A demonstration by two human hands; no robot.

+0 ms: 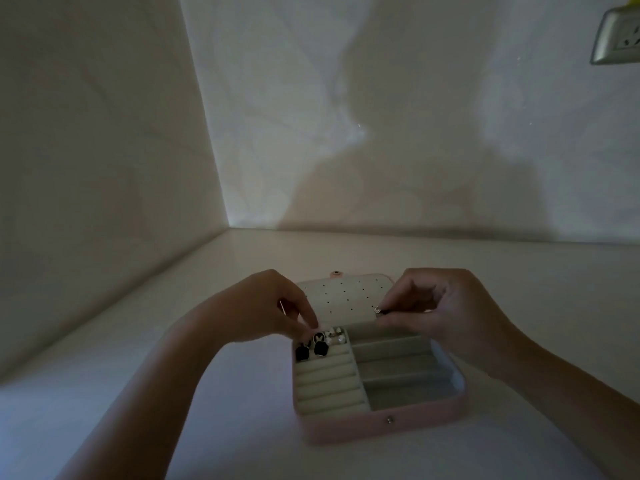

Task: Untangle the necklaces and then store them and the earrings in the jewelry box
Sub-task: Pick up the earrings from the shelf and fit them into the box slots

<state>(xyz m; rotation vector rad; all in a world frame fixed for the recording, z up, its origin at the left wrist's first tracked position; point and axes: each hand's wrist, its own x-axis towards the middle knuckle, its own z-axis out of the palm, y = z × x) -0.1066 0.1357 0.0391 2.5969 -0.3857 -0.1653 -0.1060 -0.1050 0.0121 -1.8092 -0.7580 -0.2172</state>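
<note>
The pink box [381, 433] lies open on the table [156, 358], its right compartments bare. At the far end of the ring rolls [329, 382] sit 2 black earrings [320, 346], with pale pearl pieces [337, 336] just beside them.

The left hand [273, 306] curls down with its fingertips at the black earrings; whether it pinches one I cannot tell. The right hand [446, 306] pinches a silver earring [377, 310] before the lid [346, 299], which is dotted with holes. No necklace shows.

This looks like the earring-storing step. Next, the post likely has to be lined up with 1 hole and pushed through, which calls for a steady lid. A socket [620, 36] sits on the far wall.
</note>
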